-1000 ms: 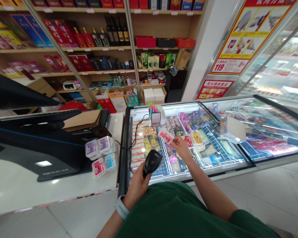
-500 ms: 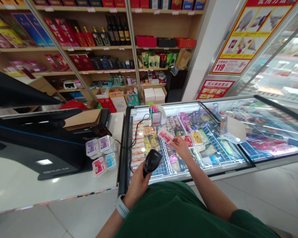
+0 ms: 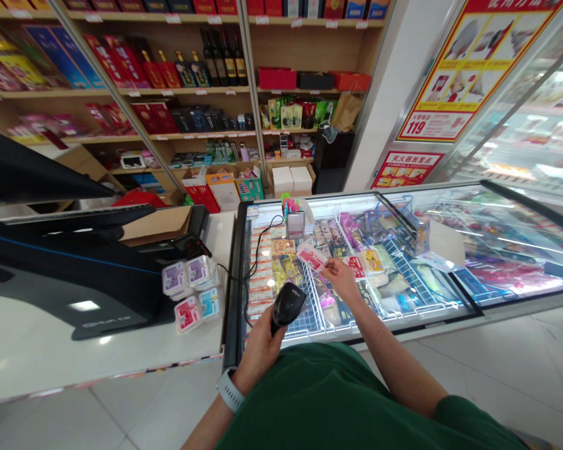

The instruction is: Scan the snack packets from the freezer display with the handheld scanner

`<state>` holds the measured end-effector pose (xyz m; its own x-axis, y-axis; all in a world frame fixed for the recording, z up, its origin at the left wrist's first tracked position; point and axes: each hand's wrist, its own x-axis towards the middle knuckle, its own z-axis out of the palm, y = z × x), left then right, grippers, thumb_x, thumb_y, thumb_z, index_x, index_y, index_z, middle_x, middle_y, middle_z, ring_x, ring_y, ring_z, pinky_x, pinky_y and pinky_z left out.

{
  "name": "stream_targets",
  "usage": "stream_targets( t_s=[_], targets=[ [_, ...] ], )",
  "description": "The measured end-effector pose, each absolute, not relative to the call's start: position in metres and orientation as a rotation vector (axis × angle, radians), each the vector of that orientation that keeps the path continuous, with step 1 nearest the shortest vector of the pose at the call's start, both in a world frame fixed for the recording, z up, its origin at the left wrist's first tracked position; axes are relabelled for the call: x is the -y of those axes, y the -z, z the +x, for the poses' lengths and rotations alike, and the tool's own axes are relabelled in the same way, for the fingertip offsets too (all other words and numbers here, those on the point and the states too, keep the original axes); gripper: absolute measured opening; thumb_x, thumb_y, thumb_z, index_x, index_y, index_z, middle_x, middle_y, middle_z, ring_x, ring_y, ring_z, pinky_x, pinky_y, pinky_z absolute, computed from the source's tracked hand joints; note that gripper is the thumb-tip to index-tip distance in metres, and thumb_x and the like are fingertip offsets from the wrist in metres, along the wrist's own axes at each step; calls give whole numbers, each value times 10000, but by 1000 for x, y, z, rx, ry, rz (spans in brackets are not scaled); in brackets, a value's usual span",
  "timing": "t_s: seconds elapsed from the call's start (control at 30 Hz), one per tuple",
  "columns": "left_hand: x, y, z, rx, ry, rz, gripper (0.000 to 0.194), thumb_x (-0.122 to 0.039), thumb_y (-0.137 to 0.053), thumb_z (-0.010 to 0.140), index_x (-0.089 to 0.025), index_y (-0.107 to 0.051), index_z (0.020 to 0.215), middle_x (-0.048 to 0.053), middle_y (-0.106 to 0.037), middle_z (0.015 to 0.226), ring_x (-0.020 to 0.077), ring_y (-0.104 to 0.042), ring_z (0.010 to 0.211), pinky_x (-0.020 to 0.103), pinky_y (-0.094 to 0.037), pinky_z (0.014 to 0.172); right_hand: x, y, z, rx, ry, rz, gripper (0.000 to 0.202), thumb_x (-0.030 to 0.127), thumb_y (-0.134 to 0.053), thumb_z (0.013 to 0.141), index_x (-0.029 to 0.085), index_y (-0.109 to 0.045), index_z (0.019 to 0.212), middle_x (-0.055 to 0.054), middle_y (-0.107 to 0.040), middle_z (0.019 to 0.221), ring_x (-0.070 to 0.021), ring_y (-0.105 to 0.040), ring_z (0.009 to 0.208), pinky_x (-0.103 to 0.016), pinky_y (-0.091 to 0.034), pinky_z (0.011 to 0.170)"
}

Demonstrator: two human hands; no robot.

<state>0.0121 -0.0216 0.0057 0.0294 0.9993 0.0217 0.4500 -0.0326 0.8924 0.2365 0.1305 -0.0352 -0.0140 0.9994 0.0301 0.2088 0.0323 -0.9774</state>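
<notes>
My left hand (image 3: 261, 342) is wrapped round the handle of a black barcode scanner (image 3: 289, 304), whose head tilts up and to the right. My right hand (image 3: 341, 279) pinches one end of a flat red-and-white packet (image 3: 311, 255); its exact contents cannot be made out. Both hands are above the glass top of a chest freezer (image 3: 258, 250). A black cable (image 3: 257, 250) loops across the glass at the left. Just right of my right hand are a red-and-white pack (image 3: 355, 267) and a yellow pack (image 3: 372, 260).
Several clear tubs with purple, red and blue labels (image 3: 187, 314) stand on the white counter (image 3: 136, 350), beside a dark checkout machine (image 3: 75, 281). An open white carton (image 3: 443, 244) sits on the freezer's right part. Stocked shelves (image 3: 182, 90) rise behind.
The packet in my right hand has shifted very slightly to the left. The scanner and my left hand look almost unmoved.
</notes>
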Motion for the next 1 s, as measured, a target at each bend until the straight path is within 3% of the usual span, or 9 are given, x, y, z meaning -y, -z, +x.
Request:
stream_targets(
  t_s=[1.0],
  targets=[
    [20,-3,11,-1523,-929,1612,418,-276,-500,884,-124,-486,1274,175,-618,1226,294,-581,1158,450,-450,995,-133,36,236,1406,-1111,-1333,237,366,-663,723,195,-577,863,-58,-716,871,-204,-701,773,-337,-567,721]
  ],
)
